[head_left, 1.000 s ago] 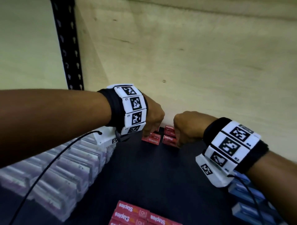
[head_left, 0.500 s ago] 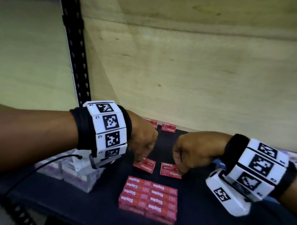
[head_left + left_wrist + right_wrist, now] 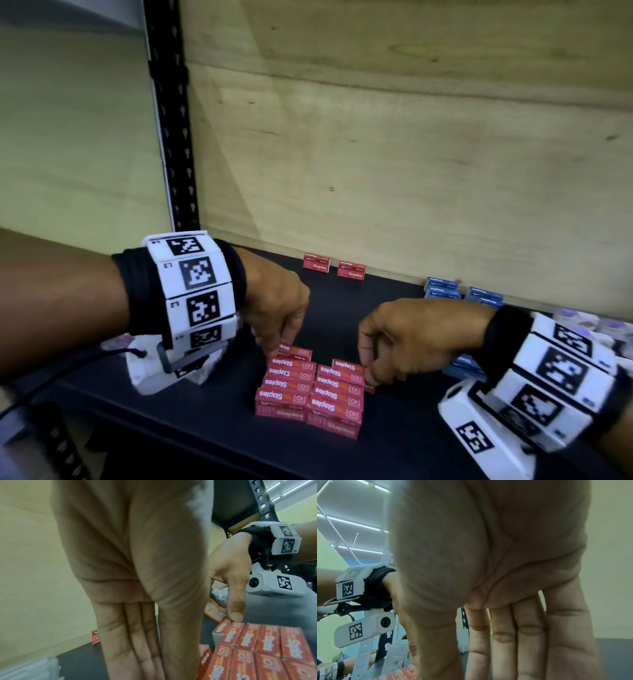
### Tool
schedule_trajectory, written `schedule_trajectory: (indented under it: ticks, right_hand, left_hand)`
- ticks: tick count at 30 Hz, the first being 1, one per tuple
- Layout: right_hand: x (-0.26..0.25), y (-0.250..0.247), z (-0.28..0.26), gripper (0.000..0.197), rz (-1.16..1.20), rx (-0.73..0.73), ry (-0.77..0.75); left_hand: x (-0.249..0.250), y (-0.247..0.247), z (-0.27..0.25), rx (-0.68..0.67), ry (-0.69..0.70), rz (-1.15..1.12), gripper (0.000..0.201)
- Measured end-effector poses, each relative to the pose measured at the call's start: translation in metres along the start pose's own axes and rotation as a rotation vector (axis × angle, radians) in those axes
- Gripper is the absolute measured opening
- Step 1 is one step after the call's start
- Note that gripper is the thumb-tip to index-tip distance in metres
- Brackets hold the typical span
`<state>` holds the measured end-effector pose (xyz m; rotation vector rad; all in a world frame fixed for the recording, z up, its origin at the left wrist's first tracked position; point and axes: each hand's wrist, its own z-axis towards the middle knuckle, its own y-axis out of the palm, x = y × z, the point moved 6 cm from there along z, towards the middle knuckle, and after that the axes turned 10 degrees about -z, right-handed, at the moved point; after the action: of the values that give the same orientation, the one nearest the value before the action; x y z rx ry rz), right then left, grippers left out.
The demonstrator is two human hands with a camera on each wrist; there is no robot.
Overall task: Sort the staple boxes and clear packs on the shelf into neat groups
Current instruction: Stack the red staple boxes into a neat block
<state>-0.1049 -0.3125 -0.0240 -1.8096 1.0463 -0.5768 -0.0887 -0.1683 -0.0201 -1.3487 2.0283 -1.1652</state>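
Observation:
A block of red staple boxes (image 3: 308, 394) lies in two rows near the front of the black shelf (image 3: 222, 428). My left hand (image 3: 274, 349) reaches down and pinches a red box (image 3: 296, 353) at the far end of the left row. My right hand (image 3: 371, 377) pinches another red box (image 3: 347, 366) at the far end of the right row; in the left wrist view its thumb (image 3: 236, 615) presses that box's end. Two more red boxes (image 3: 317, 263) (image 3: 351, 270) stand against the back wall. Blue boxes (image 3: 442, 287) sit at the back right.
Clear packs (image 3: 137, 346) lie at the left under my left wrist, and more clear packs (image 3: 579, 318) at the far right. Another blue box (image 3: 462, 366) lies behind my right hand. A black perforated upright (image 3: 171, 120) stands at the left; a wooden panel closes the back.
Both hands came forward from the back of the shelf, each carrying a red box, and now hold them down at the far end of the red block.

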Motion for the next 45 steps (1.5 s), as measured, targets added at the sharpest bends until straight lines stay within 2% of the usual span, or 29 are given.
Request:
schedule_trajectory:
  ticks: [7,16,19,21,24,26,32,36,45]
  right_hand:
    - [-0.004,0.001,-0.002,0.008,0.046,0.017,-0.035]
    - [-0.012,-0.001,0.003,0.007,0.005,0.065,-0.056]
    - [-0.010,-0.002,-0.003,0.024,-0.029,0.065,-0.011]
    - [-0.009,0.000,-0.009,0.038,-0.020,0.010,0.013]
    - [-0.012,0.005,-0.017,0.069,-0.056,-0.096,0.029]
    - [-0.016,0.008,-0.020,0.078,-0.088,-0.114,0.029]
    - [-0.029,0.020,-0.017,0.084,-0.197,-0.100,0.050]
    - [-0.031,0.022,-0.013,0.077,-0.214,-0.054,0.054]
    - [-0.030,0.023,-0.010,0.077,-0.201,0.010,0.042]
  left_hand:
    - [0.007,0.004,-0.007,-0.013,0.018,-0.139,0.037]
    - [0.016,0.005,-0.013,0.024,0.030,-0.140,0.031]
    - [0.012,0.005,-0.020,0.020,-0.017,-0.145,0.038]
    - [0.010,0.007,-0.025,-0.010,-0.054,-0.159,0.054]
    - [0.009,0.010,-0.031,-0.047,-0.075,-0.202,0.082]
    - [0.012,0.014,-0.031,-0.049,-0.050,-0.201,0.087]
    - [0.018,0.028,-0.024,-0.027,0.010,-0.110,0.072]
    - [0.018,0.029,-0.021,0.008,0.021,-0.079,0.062]
    - [0.014,0.030,-0.018,0.087,0.053,-0.090,0.059]
